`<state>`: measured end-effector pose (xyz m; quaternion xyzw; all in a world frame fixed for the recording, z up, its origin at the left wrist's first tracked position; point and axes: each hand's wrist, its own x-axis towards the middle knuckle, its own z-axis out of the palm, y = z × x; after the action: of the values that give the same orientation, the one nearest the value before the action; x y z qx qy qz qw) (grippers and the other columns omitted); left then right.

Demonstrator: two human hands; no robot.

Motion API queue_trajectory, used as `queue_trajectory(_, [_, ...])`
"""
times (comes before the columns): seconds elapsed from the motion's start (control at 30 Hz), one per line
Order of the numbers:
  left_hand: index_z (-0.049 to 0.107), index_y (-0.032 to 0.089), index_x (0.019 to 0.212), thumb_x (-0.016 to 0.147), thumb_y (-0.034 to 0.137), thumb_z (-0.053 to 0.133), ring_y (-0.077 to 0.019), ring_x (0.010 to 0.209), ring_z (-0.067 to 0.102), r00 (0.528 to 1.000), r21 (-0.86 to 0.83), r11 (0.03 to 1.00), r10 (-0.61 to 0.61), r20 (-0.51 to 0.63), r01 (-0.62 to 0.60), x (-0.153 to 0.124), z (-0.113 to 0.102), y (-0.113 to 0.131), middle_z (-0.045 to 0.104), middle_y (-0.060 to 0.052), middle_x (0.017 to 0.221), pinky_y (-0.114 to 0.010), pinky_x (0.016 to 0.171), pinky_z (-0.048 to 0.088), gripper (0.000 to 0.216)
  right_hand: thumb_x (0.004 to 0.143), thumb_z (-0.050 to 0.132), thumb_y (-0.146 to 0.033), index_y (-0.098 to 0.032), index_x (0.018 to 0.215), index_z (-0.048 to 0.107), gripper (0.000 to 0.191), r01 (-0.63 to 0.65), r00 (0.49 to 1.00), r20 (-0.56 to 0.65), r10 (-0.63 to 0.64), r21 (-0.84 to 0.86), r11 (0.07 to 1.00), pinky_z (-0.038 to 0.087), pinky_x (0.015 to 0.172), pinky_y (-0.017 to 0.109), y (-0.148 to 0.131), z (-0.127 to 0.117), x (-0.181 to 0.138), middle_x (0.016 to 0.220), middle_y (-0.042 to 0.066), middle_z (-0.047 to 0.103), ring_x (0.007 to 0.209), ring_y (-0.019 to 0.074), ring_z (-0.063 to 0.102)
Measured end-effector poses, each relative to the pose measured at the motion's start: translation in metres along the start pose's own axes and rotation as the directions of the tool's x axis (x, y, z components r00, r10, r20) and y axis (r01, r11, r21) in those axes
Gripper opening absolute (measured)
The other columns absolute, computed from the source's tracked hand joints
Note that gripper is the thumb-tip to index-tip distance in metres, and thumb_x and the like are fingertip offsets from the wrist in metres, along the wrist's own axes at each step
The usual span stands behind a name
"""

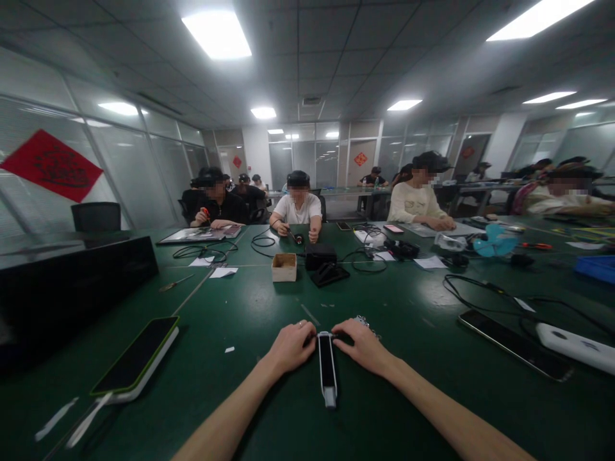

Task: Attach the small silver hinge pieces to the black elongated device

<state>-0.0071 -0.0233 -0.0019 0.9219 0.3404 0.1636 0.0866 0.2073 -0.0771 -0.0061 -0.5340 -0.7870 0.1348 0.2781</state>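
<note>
In the head view, a long narrow white-framed object (pixel 327 368) with a dark middle lies in front of me on the green table. Its exact kind cannot be made out. My left hand (pixel 291 346) is at its far left corner, thumb and fingers closed in a pinch. At the far right corner, the curled fingers of my right hand (pixel 360 346) pinch it too. Small shiny metal pieces (pixel 369 325) show just beyond my right hand, partly hidden by it.
On the left lies a phone with a green edge (pixel 137 355), cable attached. A dark phone (pixel 514 346) and a white device (pixel 576 346) lie right. Ahead stand a small open box (pixel 284 269) and a black box (pixel 321 256). Several people sit across the table (pixel 230 397).
</note>
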Motion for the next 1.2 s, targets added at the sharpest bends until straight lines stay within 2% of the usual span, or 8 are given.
queue_trajectory(0.63, [0.054, 0.021, 0.091, 0.085, 0.018, 0.046, -0.0145, 0.073, 0.057, 0.999, 0.008, 1.0, 0.03, -0.038, -0.03, 0.0007, 0.0057, -0.0031, 0.059, 0.0, 0.085, -0.024, 0.069, 0.042, 0.01, 0.086, 0.054, -0.024, -0.019, 0.095, 0.065, 0.016, 0.028, 0.999, -0.028, -0.029, -0.059, 0.998, 0.046, 0.082, 0.034, -0.0072, -0.0012, 0.0015, 0.094, 0.006, 0.067, 0.089, 0.0197, 0.058])
queue_trajectory(1.2, [0.053, 0.02, 0.091, 0.087, 0.02, 0.045, -0.0149, 0.075, 0.056, 1.0, -0.01, 1.0, 0.006, -0.002, -0.006, 0.0, 0.0012, -0.0005, 0.058, 0.0, 0.086, -0.025, 0.068, 0.043, 0.009, 0.088, 0.053, -0.025, -0.018, 0.098, 0.066, 0.017, 0.037, 0.999, -0.018, -0.038, -0.051, 0.998, 0.046, 0.082, 0.033, -0.0046, 0.0, 0.0006, 0.095, 0.005, 0.067, 0.089, 0.0181, 0.058])
